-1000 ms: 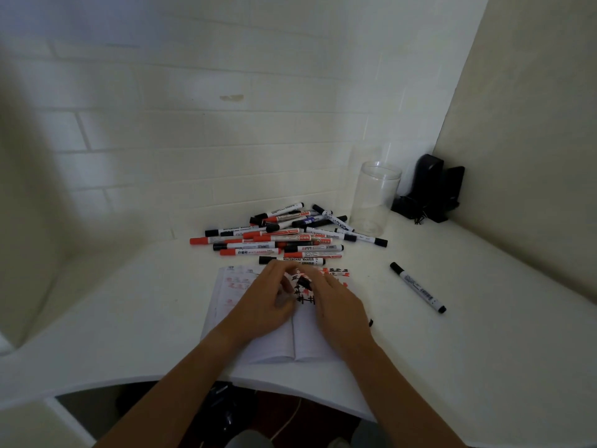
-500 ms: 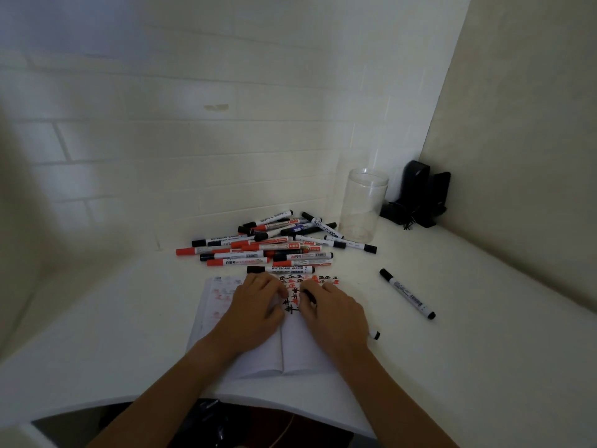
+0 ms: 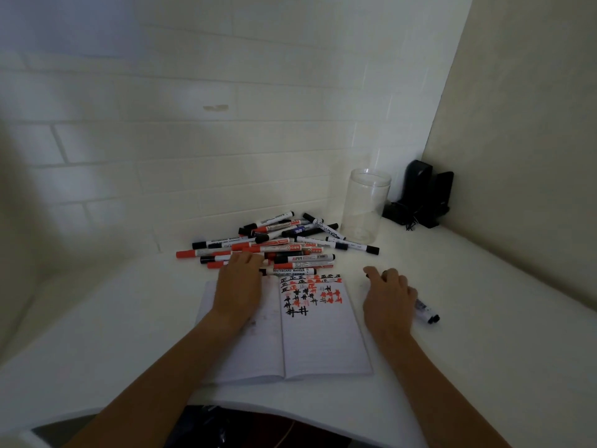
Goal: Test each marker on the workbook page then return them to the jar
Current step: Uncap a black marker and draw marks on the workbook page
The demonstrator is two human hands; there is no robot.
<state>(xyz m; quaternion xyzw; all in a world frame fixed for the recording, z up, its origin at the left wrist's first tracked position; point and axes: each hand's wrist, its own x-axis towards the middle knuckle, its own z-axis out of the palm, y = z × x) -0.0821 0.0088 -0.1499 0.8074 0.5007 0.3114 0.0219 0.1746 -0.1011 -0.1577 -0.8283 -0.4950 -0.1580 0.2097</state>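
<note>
While our left hand (image 3: 240, 282) lies open across the workbook (image 3: 310, 337) with its fingertips at the marker pile (image 3: 277, 248), we are between tests. Right of the marked page, our right hand (image 3: 389, 297) curls around a black marker (image 3: 426, 313) low over the worktop (image 3: 484, 318). Next we judge it belongs in the empty jar (image 3: 366, 205) behind.
</note>
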